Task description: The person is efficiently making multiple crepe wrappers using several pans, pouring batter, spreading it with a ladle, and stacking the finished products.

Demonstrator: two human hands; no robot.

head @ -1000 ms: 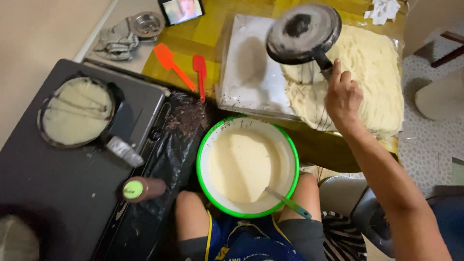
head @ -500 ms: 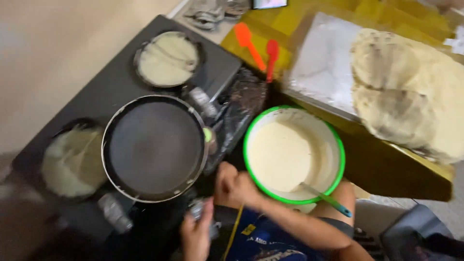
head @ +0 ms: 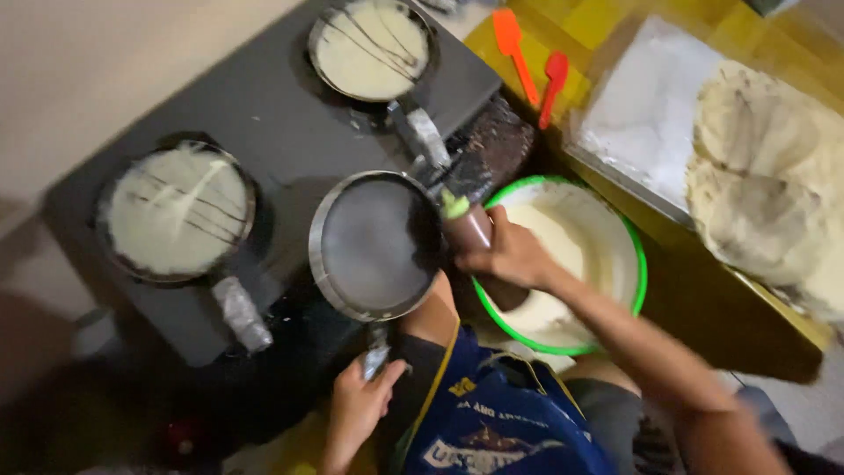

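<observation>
**A:** Dark nonstick, that's the empty pan [head: 376, 244] in the middle. The left hand [head: 356, 406] is down at the bottom of the view with its fingers curled round the foil-wrapped handle [head: 376, 359], so the pan is held over the near edge of the black cooktop [head: 264, 149].

**B:** And the right hand [head: 510, 255]?

**A:** It's wrapped around a brown squeeze bottle [head: 470, 230] with a green cap, fingers closed on its body. The bottle is tilted, cap end just at the right rim of the empty pan. It sits between that pan and the green-rimmed bowl of pale batter [head: 607, 255], which is just behind the hand.

**B:** Anything else cooking?

**A:** Two more pans on the cooktop, both with pale batter spread in them: one at the left [head: 180, 215], one at the far end [head: 374, 48]. Both have foil-wrapped handles too. They're well apart from each other, with the held pan nearer the person than either.

**B:** What's over on the right?

**A:** A stack of finished thin flatbreads [head: 774, 185] on a yellow table, beside a white tray [head: 642, 114]. Two orange-red spatulas [head: 527, 57] lie near the far pan. It's a bit blurry, so I can't tell whether anything is coming out of the bottle.
</observation>
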